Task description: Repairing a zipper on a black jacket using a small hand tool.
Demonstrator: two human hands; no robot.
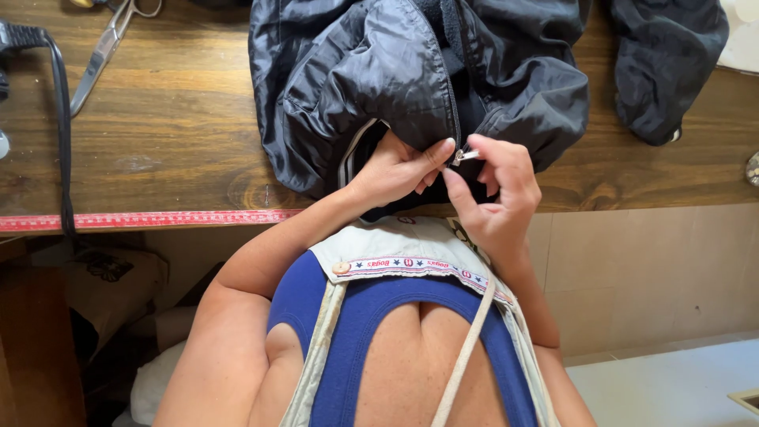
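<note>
- Nearest you, your right hand (494, 190) pinches the small silver metal zipper pull (465, 156) between thumb and forefinger, the other fingers curled in. Keep that pinch tight and close to the slider, so the pull does not twist sideways.
- Just beside it, your left hand (399, 170) is closed on the fabric by the zipper, its thumb pressed against the track right next to the pull. Hold the cloth taut there; a slack edge looks likely to catch in the slider.
- The black, shiny, crumpled nylon jacket (411, 71) lies on the brown wooden table (174, 119), its near hem hanging over the table's front edge where your hands work. The dark zipper line (455, 95) runs away from you up the middle; draw the pull along that line, not across it, and smooth the folds beside it first.
- A red measuring tape (142, 220) runs along the table's front edge to your left, well apart from the jacket.
- Farther off, long steel scissors (103, 51) and a black power cable (59, 119) lie at the far left; a second dark garment piece (664, 55) sits at the far right. None is touching your work.
</note>
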